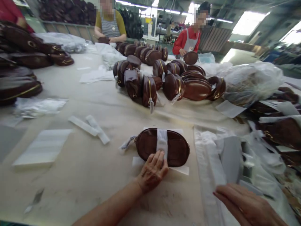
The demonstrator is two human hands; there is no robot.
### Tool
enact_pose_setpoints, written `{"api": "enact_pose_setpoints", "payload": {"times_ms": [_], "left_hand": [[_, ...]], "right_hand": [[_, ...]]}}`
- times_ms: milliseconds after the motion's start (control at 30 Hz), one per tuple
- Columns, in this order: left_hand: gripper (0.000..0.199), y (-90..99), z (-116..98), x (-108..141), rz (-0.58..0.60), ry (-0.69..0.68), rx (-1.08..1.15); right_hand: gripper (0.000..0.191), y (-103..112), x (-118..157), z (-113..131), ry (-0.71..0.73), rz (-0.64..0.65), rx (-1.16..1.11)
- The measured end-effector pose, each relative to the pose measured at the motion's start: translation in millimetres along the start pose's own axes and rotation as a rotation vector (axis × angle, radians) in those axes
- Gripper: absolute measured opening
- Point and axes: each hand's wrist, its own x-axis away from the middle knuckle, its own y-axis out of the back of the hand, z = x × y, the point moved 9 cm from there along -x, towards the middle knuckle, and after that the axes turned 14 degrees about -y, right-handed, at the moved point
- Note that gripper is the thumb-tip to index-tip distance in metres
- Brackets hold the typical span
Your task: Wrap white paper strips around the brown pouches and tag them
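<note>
A dark brown oval zip bag (147, 142) lies flat in front of me on a white sheet (181, 169). Around its middle runs a white wrapping strip (162, 136), and a plastic-wrapped zip pull (127, 143) sticks out at its left end. My left hand (154, 171) rests its extended fingers on the strip at the bag's near edge, pressing rather than gripping. Lower right, my right hand (244, 204) is held with fingers stretched out over clear plastic bags (209, 150); nothing shows in it, though its underside is hidden.
Several brown bags (197, 90) stand grouped beyond. White strips (86, 126) and a stack of white sheets (43, 147) lie leftward. More brown bags (21, 84) are piled at far left, others (284, 131) at right near a plastic bundle (254, 81). Two people work across the table.
</note>
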Motion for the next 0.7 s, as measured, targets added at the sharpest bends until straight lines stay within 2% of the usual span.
{"api": "enact_pose_setpoints", "payload": {"times_ms": [100,200,300,433,567,700], "left_hand": [[0.025,2.3,0,0,-0.015,0.009,-0.001],[0.024,4.4,1,0,-0.028,0.017,0.009],[0.021,3.3,2,0,-0.017,0.017,0.027],[0.02,0.7,1,1,0.003,0.011,0.043],[0.02,3.4,3,2,-0.033,0.032,0.076],[0.021,2.4,3,2,-0.024,0.032,0.072]], "right_hand": [[0.028,-25,-63,56,0.198,0.158,0.084],[0.021,-59,-110,82,0.318,0.278,0.18],[0.016,-91,-142,86,0.356,0.388,0.286],[0.018,-117,-167,81,0.344,0.49,0.397],[0.015,-129,-178,76,0.258,0.603,0.463],[0.015,-127,-192,71,0.094,0.615,0.546]]}}
